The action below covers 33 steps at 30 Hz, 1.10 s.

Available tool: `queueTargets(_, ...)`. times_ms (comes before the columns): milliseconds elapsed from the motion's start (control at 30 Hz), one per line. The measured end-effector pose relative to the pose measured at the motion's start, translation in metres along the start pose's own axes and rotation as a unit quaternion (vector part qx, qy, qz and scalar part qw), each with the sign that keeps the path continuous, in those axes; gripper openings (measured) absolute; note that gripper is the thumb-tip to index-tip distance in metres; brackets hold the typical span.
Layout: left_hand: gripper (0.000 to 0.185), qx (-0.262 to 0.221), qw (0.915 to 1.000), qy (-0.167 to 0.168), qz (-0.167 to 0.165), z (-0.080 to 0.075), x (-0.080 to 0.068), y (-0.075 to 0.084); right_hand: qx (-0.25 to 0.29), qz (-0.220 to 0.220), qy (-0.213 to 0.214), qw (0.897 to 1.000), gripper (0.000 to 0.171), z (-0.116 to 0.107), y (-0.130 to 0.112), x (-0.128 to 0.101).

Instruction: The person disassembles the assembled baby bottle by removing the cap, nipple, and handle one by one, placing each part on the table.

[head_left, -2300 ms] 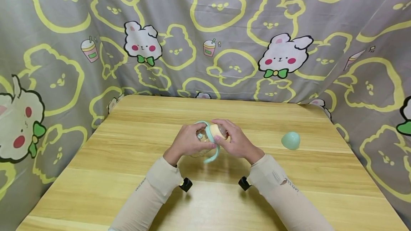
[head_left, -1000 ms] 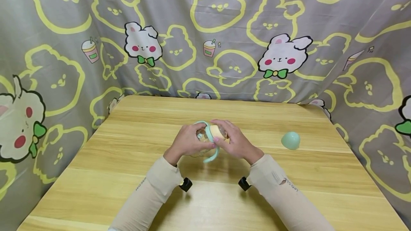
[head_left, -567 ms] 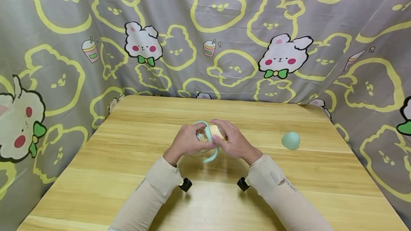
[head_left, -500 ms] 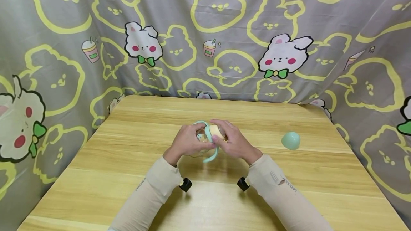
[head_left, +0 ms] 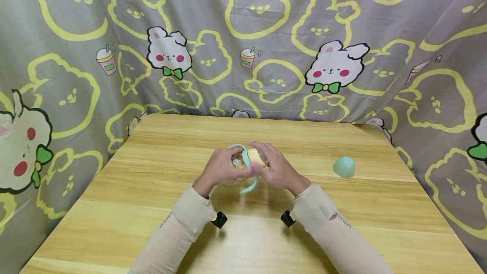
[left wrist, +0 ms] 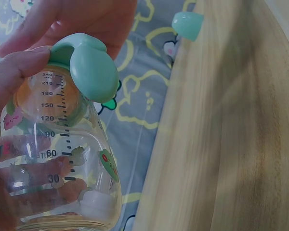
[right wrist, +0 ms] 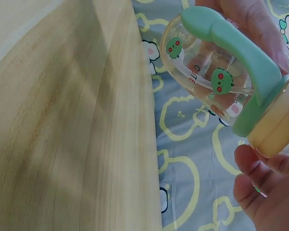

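Observation:
A clear baby bottle with printed measuring marks is tilted sideways over the middle of the table. My left hand grips its body, fingers showing through the clear wall in the left wrist view. Around the neck sits a mint-green two-handled ring. My right hand holds the cream-yellow collar at the top end, thumb on the near side and fingers on the far side. A clear part covers the tip beyond the collar, partly hidden by the right fingers. Inside the body a white weighted straw end is visible.
A mint-green domed cap stands on the wooden table to the right of my hands. A grey curtain with cartoon rabbits surrounds the table's back and sides. Black wrist cameras hang below both sleeves.
The right hand and its thumb have shifted slightly left around the collar. The left hand, the bottle and the domed cap stay nearly where they were.

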State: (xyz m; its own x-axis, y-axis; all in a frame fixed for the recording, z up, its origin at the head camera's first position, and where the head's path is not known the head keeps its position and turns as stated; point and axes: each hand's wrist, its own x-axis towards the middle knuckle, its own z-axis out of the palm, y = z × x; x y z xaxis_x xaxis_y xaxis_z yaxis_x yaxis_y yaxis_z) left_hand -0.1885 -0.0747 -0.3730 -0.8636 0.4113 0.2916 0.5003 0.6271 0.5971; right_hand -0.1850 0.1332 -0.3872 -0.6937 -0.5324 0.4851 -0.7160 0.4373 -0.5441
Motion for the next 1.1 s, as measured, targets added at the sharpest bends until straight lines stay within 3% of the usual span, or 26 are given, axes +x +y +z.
queueTargets(200,0.048,0.002,0.9999,-0.005,-0.009,-0.0001,0.0002,-0.0005,-0.006,0.011,-0.002,1.0,0.051,0.0005,0.0,0.0009)
queueTargets(433,0.045,0.009,0.9999,0.003,0.012,-0.001,0.0001,-0.0004,0.005,-0.005,0.009,1.0,0.049,0.0,-0.0009,0.0013)
queueTargets(867,0.047,0.006,0.9998,0.007,0.019,-0.0018,-0.0005,0.0,0.027,-0.034,0.009,0.999,0.051,-0.0023,-0.0008,-0.0003)
queueTargets(1100,0.042,-0.003,0.9998,0.003,0.017,-0.0008,-0.001,0.0005,0.004,-0.002,0.013,1.0,0.048,-0.0002,-0.0022,0.0)
